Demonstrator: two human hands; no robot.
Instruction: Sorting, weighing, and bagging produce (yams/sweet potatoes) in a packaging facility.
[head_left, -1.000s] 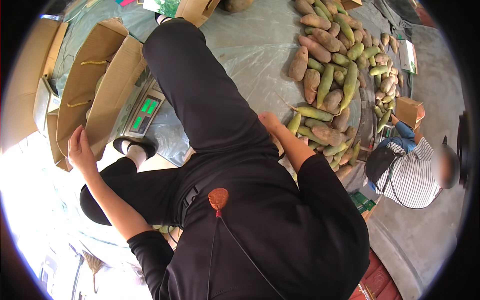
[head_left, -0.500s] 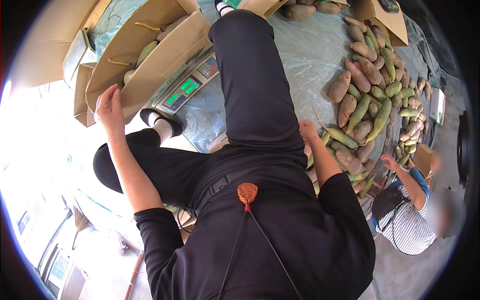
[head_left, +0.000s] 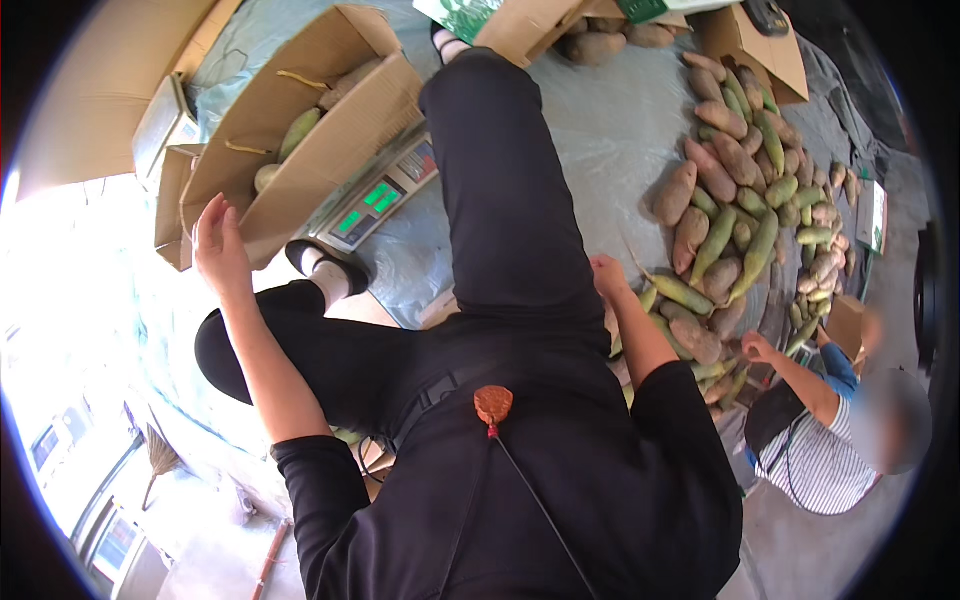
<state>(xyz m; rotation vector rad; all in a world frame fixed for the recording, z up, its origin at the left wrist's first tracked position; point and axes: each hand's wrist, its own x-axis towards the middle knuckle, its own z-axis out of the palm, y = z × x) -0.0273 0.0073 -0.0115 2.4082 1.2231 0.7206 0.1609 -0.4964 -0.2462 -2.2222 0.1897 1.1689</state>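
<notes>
My left hand [head_left: 220, 245] is raised at the near end of a long open cardboard box [head_left: 330, 130], fingers apart and nothing in them. Inside that box lie a green radish [head_left: 299, 133] and a few paler roots. The box stands over a digital scale [head_left: 375, 195] with a lit green display. My right hand [head_left: 608, 276] is beside my right thigh, close to the left edge of a large heap of green and pinkish-brown radishes [head_left: 715, 240]. Its fingers are partly hidden by the thigh, and no object shows in it.
At the right, a co-worker in a striped shirt [head_left: 820, 450] reaches toward the heap. Another cardboard box [head_left: 755, 50] stands at the far right, with a dark device on top. More brown roots [head_left: 595, 47] lie by a box at the far middle. Plastic sheeting [head_left: 610, 130] covers the floor.
The view has shifted slightly. The co-worker's hand has moved left, closer to the near end of the heap. A green and white box edge now shows at the top. My hands have barely moved.
</notes>
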